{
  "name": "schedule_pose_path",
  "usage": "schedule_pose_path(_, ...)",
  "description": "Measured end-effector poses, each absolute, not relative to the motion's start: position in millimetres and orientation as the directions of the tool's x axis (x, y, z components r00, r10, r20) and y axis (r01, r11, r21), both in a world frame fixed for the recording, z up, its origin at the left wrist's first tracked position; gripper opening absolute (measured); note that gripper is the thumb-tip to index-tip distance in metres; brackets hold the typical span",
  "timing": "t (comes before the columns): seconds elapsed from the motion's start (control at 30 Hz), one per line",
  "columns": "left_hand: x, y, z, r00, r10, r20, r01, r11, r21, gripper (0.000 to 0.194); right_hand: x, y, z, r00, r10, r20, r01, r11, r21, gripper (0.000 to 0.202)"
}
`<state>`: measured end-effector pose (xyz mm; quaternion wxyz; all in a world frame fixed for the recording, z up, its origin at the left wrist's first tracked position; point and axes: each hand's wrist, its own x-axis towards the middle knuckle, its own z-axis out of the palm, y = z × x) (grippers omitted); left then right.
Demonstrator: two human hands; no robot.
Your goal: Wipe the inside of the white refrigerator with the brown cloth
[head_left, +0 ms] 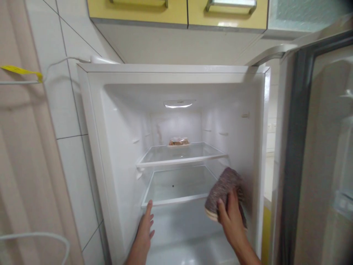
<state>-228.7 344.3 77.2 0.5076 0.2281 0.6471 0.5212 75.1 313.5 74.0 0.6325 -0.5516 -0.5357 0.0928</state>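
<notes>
Inside an open refrigerator (176, 78), my right hand (231, 213) grips a folded grey-brown cloth (224, 189) with a pale edge. The cloth is close to the right inner wall, in front of the lower glass shelf (187, 182); whether it touches the wall I cannot tell. On the left, my left hand (146, 224) has its fingers stretched out and holds nothing. Its index fingertip is at the front left corner of that lower shelf. A small dark speck (173, 186) lies on the shelf's glass.
A packaged food item (178, 141) sits at the back of the upper glass shelf (179, 154). The refrigerator door (300, 147) stands open on the right. Yellow cabinets (140, 11) hang above. A tiled wall (66, 110) and a pinkish curtain-like panel (19, 154) are at the left.
</notes>
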Motion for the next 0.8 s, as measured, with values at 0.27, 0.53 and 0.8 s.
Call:
schedule_pose_path(0.27,-224.3,345.9,74.8,-0.358,0.837,-0.414,-0.258,0.338,0.905,0.082,35.0,377.9,122.6,0.076,0.978,0.195,0.951,-0.013,-0.309,0.071)
schedule_pose_path(0.53,-218.1,358.0,66.2,-0.383,0.835,-0.394,-0.285,0.299,0.911,0.074,-63.5,397.9,131.0,-0.324,0.941,0.101,0.882,0.339,-0.328,0.074)
schedule_pose_path(0.8,-234.2,355.2,64.6,-0.38,0.854,-0.356,-0.209,0.296,0.932,0.065,-56.7,417.7,131.8,-0.307,0.94,0.148,0.874,0.34,-0.348,0.065)
